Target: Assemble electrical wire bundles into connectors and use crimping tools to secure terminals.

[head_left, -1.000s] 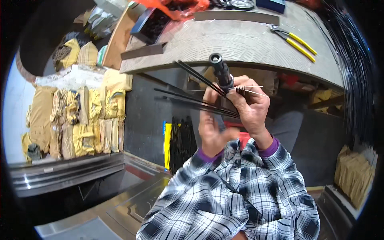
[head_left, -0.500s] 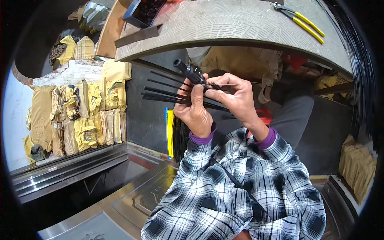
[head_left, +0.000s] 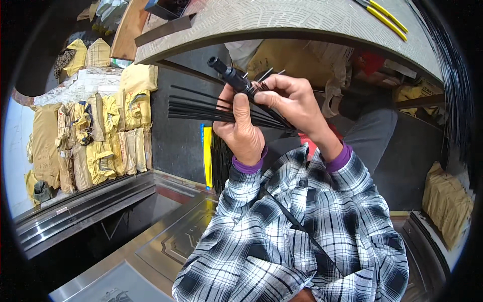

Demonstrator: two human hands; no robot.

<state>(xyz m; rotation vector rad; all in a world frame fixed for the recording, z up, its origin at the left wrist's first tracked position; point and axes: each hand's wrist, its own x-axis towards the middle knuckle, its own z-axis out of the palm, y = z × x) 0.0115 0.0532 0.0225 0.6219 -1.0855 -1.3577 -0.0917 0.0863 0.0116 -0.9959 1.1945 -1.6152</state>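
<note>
My left hand [head_left: 242, 132] is closed around the lower part of a black plastic tube piece [head_left: 230, 74], which looks like an umbrella runner. Also in its grip is a fan of thin black rods [head_left: 193, 108] like umbrella ribs, poking out to the left and running right under the hands. My right hand [head_left: 299, 103] pinches thumb and forefinger close against the tube's lower end. Thin metallic tips [head_left: 278, 73] stick up beside those fingers; whatever they pinch is mostly hidden.
Ahead is a grey patterned tabletop [head_left: 282, 17] with yellow-handled pliers [head_left: 387, 22], a flat dark bar [head_left: 163, 30] and a dark bin [head_left: 168, 7]. Wrapped packages [head_left: 95, 136] lie at left. Long black rods [head_left: 453, 75] hang at right, above another wrapped bundle [head_left: 448, 204].
Both hands and the tube piece have shifted slightly left and up in view. My right fingers have turned, and the thin wire-like piece that stuck out rightward from them no longer shows there.
</note>
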